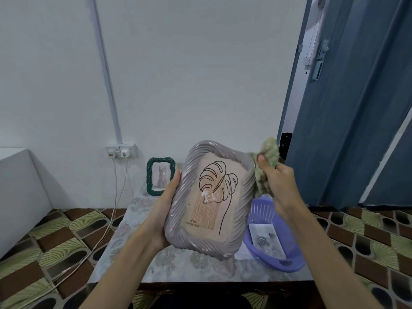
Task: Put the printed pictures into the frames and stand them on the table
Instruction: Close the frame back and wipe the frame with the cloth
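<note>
My left hand [166,206] grips the left edge of a grey frame with a twisted rim [182,221], held tilted above the table with its front toward me. Inside it is a beige print with a line-drawn leaf [214,192]. My right hand [276,181] clutches a green-and-white cloth [270,152] against the frame's upper right edge. A small dark green frame [149,177] holding a picture stands upright at the table's far left. Another printed picture [266,239], grey with a rose, lies in a purple basket [292,262].
The small table [133,248] has a floral covering and stands against a white wall. A wall socket [121,150] with cables hanging down sits at the left. A blue door [356,108] is at the right. Patterned floor tiles surround the table.
</note>
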The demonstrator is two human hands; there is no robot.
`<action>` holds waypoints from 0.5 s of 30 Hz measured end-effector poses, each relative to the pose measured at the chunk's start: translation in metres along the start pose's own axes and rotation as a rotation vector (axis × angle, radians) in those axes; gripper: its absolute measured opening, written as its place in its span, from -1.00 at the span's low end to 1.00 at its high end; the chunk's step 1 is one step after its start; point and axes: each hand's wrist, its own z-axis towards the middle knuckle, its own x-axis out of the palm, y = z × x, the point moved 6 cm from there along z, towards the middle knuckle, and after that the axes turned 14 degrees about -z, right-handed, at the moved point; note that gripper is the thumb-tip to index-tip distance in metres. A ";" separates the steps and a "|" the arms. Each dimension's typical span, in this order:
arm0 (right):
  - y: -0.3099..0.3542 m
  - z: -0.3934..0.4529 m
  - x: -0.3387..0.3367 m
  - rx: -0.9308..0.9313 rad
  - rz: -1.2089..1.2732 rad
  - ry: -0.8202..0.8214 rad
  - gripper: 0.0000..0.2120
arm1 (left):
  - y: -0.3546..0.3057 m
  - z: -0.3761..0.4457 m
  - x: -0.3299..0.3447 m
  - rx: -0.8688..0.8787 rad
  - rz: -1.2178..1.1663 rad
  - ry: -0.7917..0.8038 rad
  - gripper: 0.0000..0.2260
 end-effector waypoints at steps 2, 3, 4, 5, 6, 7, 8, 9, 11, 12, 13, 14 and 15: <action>0.007 0.005 -0.010 -0.004 0.099 0.028 -0.76 | -0.004 0.002 -0.003 -0.004 0.029 -0.008 -0.54; 0.013 0.008 -0.015 -0.025 0.097 0.055 -0.78 | -0.007 0.002 -0.003 0.001 0.036 -0.006 -0.55; 0.020 0.010 -0.018 -0.054 0.051 0.107 -0.79 | -0.010 0.003 -0.003 0.009 0.044 0.000 -0.57; 0.029 0.011 -0.018 -0.088 -0.030 0.182 -0.82 | -0.013 0.004 -0.004 0.017 0.053 0.006 -0.59; 0.037 0.009 -0.015 -0.132 -0.128 0.273 -0.85 | -0.015 0.005 -0.005 0.024 0.061 0.010 -0.60; 0.044 0.006 -0.010 -0.181 -0.229 0.375 -0.89 | -0.016 0.005 -0.004 0.028 0.069 0.018 -0.61; 0.050 0.002 -0.002 -0.239 -0.351 0.465 -0.90 | -0.017 0.005 -0.002 0.027 0.087 0.022 -0.63; 0.055 -0.002 0.004 -0.310 -0.496 0.523 -0.88 | -0.018 0.006 -0.001 0.023 0.102 0.028 -0.64; 0.058 -0.004 0.014 -0.429 -0.712 0.514 -0.87 | -0.021 0.006 0.001 0.012 0.150 0.043 -0.66; 0.057 -0.003 0.017 -0.451 -0.731 0.460 -0.91 | -0.022 0.005 0.002 0.002 0.182 0.038 -0.65; 0.056 -0.002 0.018 -0.449 -0.696 0.392 -0.92 | -0.023 0.007 -0.002 -0.013 0.197 0.035 -0.63; 0.053 0.000 0.016 -0.430 -0.645 0.314 -0.82 | -0.022 0.007 -0.002 -0.030 0.203 0.032 -0.62; 0.047 0.002 0.015 -0.386 -0.588 0.254 -0.73 | -0.021 0.007 -0.003 -0.035 0.193 0.029 -0.61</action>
